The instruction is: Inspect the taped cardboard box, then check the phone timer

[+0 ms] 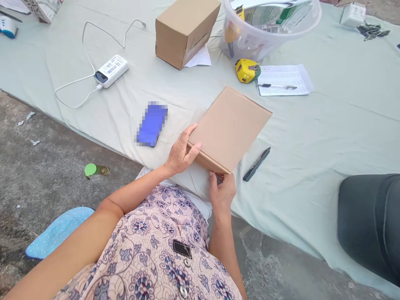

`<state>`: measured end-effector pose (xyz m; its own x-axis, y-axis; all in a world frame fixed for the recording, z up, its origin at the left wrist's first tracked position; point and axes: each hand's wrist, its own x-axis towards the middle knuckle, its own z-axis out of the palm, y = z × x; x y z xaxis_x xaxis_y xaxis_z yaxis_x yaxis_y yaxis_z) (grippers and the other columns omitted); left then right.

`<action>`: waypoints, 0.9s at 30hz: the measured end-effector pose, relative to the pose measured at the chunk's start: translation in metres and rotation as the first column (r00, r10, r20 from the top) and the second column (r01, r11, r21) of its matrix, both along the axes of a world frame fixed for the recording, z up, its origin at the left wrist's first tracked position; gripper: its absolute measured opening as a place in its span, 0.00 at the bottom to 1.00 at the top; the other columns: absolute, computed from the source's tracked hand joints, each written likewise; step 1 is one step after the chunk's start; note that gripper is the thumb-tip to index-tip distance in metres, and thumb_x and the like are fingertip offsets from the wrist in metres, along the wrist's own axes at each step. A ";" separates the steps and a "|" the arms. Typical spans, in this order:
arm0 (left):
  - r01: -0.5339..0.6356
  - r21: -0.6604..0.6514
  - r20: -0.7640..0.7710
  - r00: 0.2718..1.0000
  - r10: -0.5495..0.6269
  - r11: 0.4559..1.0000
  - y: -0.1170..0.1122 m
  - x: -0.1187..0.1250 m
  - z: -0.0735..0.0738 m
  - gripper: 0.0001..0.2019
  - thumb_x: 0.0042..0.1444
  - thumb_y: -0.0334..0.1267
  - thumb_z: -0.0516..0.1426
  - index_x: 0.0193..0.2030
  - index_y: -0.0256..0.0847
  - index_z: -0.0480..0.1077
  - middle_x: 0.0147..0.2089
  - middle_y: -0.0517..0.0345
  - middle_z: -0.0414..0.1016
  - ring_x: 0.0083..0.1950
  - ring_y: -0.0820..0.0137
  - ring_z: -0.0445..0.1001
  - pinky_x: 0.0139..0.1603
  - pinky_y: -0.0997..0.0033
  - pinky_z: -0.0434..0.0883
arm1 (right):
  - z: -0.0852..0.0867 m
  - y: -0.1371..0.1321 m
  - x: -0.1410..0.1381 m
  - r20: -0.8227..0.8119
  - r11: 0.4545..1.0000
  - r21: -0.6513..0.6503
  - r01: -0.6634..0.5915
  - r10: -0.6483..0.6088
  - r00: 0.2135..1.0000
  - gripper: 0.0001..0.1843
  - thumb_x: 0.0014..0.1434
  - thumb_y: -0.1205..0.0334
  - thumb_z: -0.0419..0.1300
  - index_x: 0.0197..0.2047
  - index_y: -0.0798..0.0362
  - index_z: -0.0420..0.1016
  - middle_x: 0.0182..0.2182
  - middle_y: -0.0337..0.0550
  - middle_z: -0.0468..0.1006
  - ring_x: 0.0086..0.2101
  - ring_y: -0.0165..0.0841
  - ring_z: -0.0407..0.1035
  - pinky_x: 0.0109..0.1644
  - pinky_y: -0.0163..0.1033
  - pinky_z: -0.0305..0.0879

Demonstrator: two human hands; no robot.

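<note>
A flat brown cardboard box (pixel 229 127) lies on the pale green cloth (pixel 328 137) in front of me. My left hand (pixel 181 154) grips its near left edge, thumb on top and fingers curled under. My right hand (pixel 222 192) pinches the box's near corner from below. A black pen-like tool (pixel 256 164) lies on the cloth just right of the box. A blurred blue phone (pixel 151 124) rests to the left of it.
Farther back stand a taller cardboard box (pixel 184 30), a clear plastic tub (pixel 265 27) of items, a yellow tape measure (pixel 246 70), a printed sheet with a pen (pixel 284 79) and a white power bank with cable (pixel 111 71). Another person's dark-clad leg (pixel 370 221) is at right. Concrete floor with a green bottle cap (pixel 91 169) lies at left.
</note>
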<state>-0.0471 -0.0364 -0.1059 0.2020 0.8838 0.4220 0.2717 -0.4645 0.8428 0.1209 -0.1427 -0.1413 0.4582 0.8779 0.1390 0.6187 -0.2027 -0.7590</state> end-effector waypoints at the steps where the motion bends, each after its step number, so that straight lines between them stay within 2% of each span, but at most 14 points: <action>1: -0.005 -0.001 0.001 1.000 0.005 1.000 -0.001 0.000 0.000 0.28 0.70 0.54 0.47 0.70 0.42 0.53 0.69 0.42 0.66 0.71 0.59 0.66 0.71 0.54 0.66 | -0.001 0.000 0.000 0.024 1.000 -0.017 -0.001 0.001 1.000 0.25 0.61 0.43 0.57 0.50 0.55 0.74 0.39 0.51 0.77 0.40 0.42 0.73 0.46 0.51 0.71; 4: -0.026 -0.023 0.022 0.999 0.026 0.999 -0.005 0.002 0.001 0.27 0.69 0.53 0.47 0.70 0.42 0.53 0.68 0.42 0.68 0.70 0.59 0.68 0.69 0.54 0.67 | 0.001 0.000 0.000 0.004 0.999 -0.017 0.037 -0.037 0.999 0.25 0.60 0.44 0.57 0.50 0.56 0.74 0.40 0.51 0.78 0.39 0.42 0.72 0.45 0.50 0.70; 6: -0.027 -0.043 0.070 0.997 0.030 0.999 -0.006 0.006 0.003 0.27 0.69 0.52 0.47 0.70 0.42 0.53 0.67 0.42 0.69 0.68 0.59 0.69 0.68 0.54 0.69 | 0.006 0.000 0.002 -0.047 0.997 0.028 0.073 -0.072 0.996 0.25 0.60 0.44 0.58 0.51 0.55 0.74 0.41 0.51 0.78 0.39 0.40 0.72 0.43 0.47 0.70; 9: 0.020 -0.039 0.155 0.988 -0.014 0.999 -0.004 0.016 0.006 0.28 0.69 0.53 0.47 0.70 0.42 0.53 0.67 0.43 0.69 0.68 0.59 0.69 0.68 0.54 0.68 | 0.014 -0.002 0.005 -0.045 0.987 0.063 0.146 -0.143 0.989 0.26 0.59 0.42 0.61 0.49 0.54 0.75 0.41 0.50 0.78 0.37 0.38 0.71 0.39 0.43 0.68; 12: 0.082 -0.008 0.180 0.980 -0.079 0.997 0.004 0.025 0.001 0.29 0.68 0.55 0.49 0.69 0.43 0.55 0.68 0.44 0.67 0.68 0.58 0.68 0.69 0.53 0.68 | 0.018 -0.001 0.006 -0.025 0.984 -0.060 0.169 -0.171 0.985 0.27 0.58 0.41 0.61 0.49 0.56 0.74 0.37 0.49 0.79 0.31 0.37 0.69 0.36 0.42 0.67; 15: 0.111 -0.021 0.177 0.979 -0.106 0.994 0.012 0.029 -0.014 0.33 0.65 0.60 0.51 0.69 0.42 0.55 0.68 0.42 0.66 0.68 0.56 0.69 0.68 0.52 0.68 | 0.016 0.001 0.004 -0.012 0.976 -0.138 0.167 -0.171 0.985 0.29 0.59 0.43 0.57 0.53 0.58 0.71 0.39 0.52 0.79 0.32 0.38 0.71 0.38 0.43 0.67; 17: 0.143 -0.041 0.175 0.975 -0.134 0.989 0.016 0.028 -0.024 0.37 0.63 0.64 0.52 0.70 0.42 0.55 0.69 0.41 0.66 0.69 0.54 0.67 0.68 0.51 0.67 | 0.014 0.003 0.003 0.042 0.973 -0.157 0.172 -0.167 0.985 0.28 0.59 0.44 0.55 0.52 0.58 0.71 0.37 0.51 0.78 0.31 0.39 0.71 0.38 0.43 0.66; 22: 0.178 -0.053 0.142 0.975 -0.170 0.983 0.017 0.024 -0.035 0.37 0.63 0.62 0.53 0.72 0.44 0.52 0.72 0.40 0.62 0.73 0.53 0.63 0.72 0.47 0.62 | 0.016 0.005 0.010 0.138 0.932 -0.294 0.211 -0.177 0.974 0.19 0.55 0.45 0.57 0.39 0.53 0.70 0.23 0.41 0.70 0.26 0.40 0.67 0.33 0.42 0.60; 25: 0.186 -0.023 0.139 0.974 -0.181 0.982 0.014 0.024 -0.034 0.38 0.63 0.62 0.53 0.73 0.45 0.50 0.73 0.40 0.61 0.73 0.52 0.62 0.72 0.45 0.61 | 0.015 0.006 0.016 0.156 0.897 -0.397 0.196 -0.144 0.977 0.18 0.54 0.43 0.58 0.32 0.51 0.69 0.20 0.41 0.69 0.24 0.39 0.66 0.30 0.42 0.58; 27: 0.187 -0.019 0.133 0.974 -0.183 0.982 0.012 0.025 -0.034 0.39 0.63 0.63 0.53 0.74 0.45 0.49 0.73 0.40 0.60 0.74 0.51 0.61 0.72 0.45 0.60 | 0.012 0.005 0.020 0.215 0.888 -0.418 0.193 -0.110 0.971 0.19 0.53 0.41 0.58 0.30 0.51 0.70 0.21 0.44 0.72 0.25 0.41 0.68 0.31 0.42 0.58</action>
